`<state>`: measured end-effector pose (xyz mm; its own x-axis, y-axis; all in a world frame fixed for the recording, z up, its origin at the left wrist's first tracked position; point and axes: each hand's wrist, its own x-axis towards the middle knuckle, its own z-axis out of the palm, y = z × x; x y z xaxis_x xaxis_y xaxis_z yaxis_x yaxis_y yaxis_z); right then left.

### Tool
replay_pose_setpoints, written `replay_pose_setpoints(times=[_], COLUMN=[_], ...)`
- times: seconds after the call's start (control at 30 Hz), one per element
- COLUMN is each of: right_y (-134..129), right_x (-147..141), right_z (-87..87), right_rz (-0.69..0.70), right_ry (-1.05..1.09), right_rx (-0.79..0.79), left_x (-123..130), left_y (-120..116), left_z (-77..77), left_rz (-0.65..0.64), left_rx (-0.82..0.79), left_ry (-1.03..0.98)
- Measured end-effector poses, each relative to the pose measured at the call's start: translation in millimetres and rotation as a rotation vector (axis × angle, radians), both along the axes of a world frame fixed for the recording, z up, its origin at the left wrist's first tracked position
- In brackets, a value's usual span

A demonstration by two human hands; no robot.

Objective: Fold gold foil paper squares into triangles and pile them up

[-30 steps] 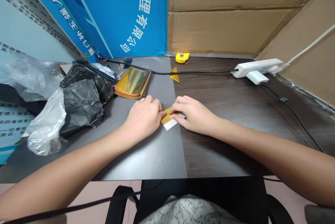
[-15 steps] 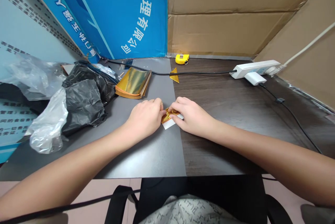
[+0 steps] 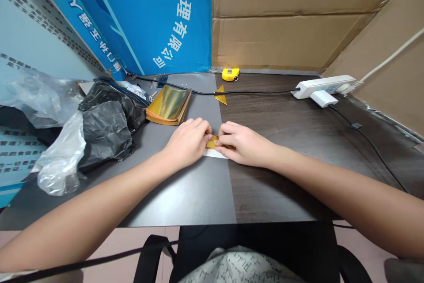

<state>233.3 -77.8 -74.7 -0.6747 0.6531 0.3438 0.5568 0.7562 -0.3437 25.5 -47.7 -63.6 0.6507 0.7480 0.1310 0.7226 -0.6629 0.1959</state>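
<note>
Between my hands a small sheet of gold foil paper (image 3: 212, 144) lies low at the table, its white underside showing as a strip along the near edge. My left hand (image 3: 189, 142) is closed, thumb and fingers pinching the sheet's left end. At the right end, my right hand (image 3: 244, 145) has its fingertips and thumb pressed together on the paper. Much of the sheet is hidden under the fingers. Beyond my left hand sits a stack of gold foil paper (image 3: 168, 103). A folded gold triangle (image 3: 220, 95) lies farther back, by the black cable.
Crumpled black and clear plastic bags (image 3: 107, 128) lie at the left. A yellow tape measure (image 3: 230, 74) rests by the cardboard wall (image 3: 291, 44). A white power strip (image 3: 323, 86) with a plugged-in adapter stands at the back right; a black cable (image 3: 258, 92) crosses the table.
The gold paper has turned so that its white near edge runs more level. My left hand has moved slightly up, and my right hand now covers more of the right end.
</note>
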Motion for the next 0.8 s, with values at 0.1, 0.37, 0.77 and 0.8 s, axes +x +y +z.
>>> replay_pose_setpoints(times=[0.1, 0.37, 0.77, 0.8], right_y=[8.9, 5.1, 3.0, 3.0], right_x=[8.3, 10.3, 10.9, 10.9], right_z=[-5.2, -10.8, -14.5, -14.3], right_rz=[0.047, 0.003, -0.045, -0.045], right_ry=[0.114, 0.1, 0.078, 0.073], right_rx=[-0.095, -0.059, 0.002, 0.003], left_x=[-2.3, -8.5, -26.1, -26.7], left_y=[-3.0, -3.5, -10.5, -10.5], left_z=[0.0, 4.9, -14.3, -15.0], left_rz=[0.027, 0.051, -0.242, -0.249], left_rx=[-0.033, -0.156, 0.104, 0.102], left_ry=[0.014, -0.038, -0.252, -0.269])
